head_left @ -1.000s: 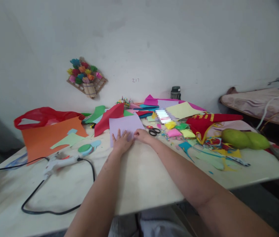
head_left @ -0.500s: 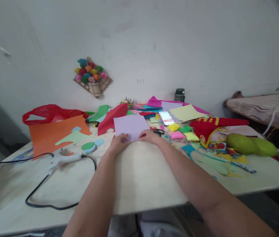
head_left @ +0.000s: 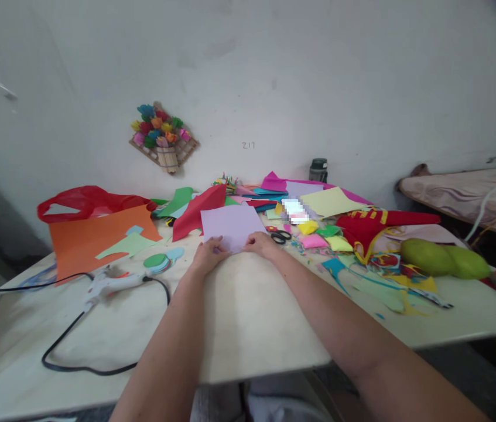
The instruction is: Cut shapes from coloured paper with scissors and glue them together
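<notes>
A light purple sheet of paper (head_left: 232,221) lies on the table in front of me, its near edge between my two hands. My left hand (head_left: 209,255) is closed on the near left corner, fingers curled over the paper. At the near right part of the edge, my right hand (head_left: 260,244) pinches the sheet with bent fingers. Black-handled scissors (head_left: 280,237) rest just right of my right hand. Behind the sheet's left side stands a folded red sheet (head_left: 198,212).
A white glue gun (head_left: 111,285) with a black cord and a stack of paper circles (head_left: 157,262) lie left, near an orange sheet (head_left: 98,237). Colourful scraps, a phone (head_left: 296,211), a red cloth piece (head_left: 362,228) and green fruit (head_left: 443,259) cover the table's right side.
My left hand was spread flat on the purple sheet; it has drawn back to the near left corner, fingers curled. My right hand stays pinching the near edge. The view shifted slightly.
</notes>
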Motion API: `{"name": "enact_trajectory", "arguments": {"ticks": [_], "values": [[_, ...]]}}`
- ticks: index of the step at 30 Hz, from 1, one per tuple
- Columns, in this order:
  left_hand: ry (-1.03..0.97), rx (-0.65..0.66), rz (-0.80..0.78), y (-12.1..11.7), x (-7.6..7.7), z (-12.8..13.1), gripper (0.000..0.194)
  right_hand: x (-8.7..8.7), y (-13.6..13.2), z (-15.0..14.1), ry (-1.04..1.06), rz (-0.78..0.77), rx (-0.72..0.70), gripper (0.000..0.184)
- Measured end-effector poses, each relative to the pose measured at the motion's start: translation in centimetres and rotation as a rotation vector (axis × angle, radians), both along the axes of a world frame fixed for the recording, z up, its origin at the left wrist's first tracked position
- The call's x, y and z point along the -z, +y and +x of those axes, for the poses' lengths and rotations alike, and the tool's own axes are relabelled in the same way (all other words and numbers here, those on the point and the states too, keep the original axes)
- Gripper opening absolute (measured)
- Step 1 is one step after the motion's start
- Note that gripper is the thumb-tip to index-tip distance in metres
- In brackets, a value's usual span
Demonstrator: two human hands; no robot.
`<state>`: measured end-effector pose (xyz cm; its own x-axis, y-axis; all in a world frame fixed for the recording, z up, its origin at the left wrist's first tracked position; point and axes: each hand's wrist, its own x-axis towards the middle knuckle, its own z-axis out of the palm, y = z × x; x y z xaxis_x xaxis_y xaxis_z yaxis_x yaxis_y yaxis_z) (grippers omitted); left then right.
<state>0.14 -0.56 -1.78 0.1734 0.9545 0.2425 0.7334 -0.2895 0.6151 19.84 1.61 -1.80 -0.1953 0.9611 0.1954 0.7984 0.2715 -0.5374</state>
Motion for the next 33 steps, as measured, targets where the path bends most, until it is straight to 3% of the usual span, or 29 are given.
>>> {"name": "enact_trajectory", "arguments": {"ticks": [10, 27, 33], "values": [[0.193, -0.056, -0.002, -0.2, -0.5, 0.4, 0.016, -0.3, -0.5, -0.7, -0.097, -0.011, 0.156, 0.027], [0.288, -0.154, -0.057, -0.4, -0.7, 1.0, 0.021, -1.9, -1.3, -1.4, -0.183, -0.105, 0.17, 0.04], [0.294, -0.238, -0.059, -0.2, -0.3, 1.1, 0.038, -1.8, -1.0, -1.3, -0.212, -0.11, 0.149, 0.042]]}}
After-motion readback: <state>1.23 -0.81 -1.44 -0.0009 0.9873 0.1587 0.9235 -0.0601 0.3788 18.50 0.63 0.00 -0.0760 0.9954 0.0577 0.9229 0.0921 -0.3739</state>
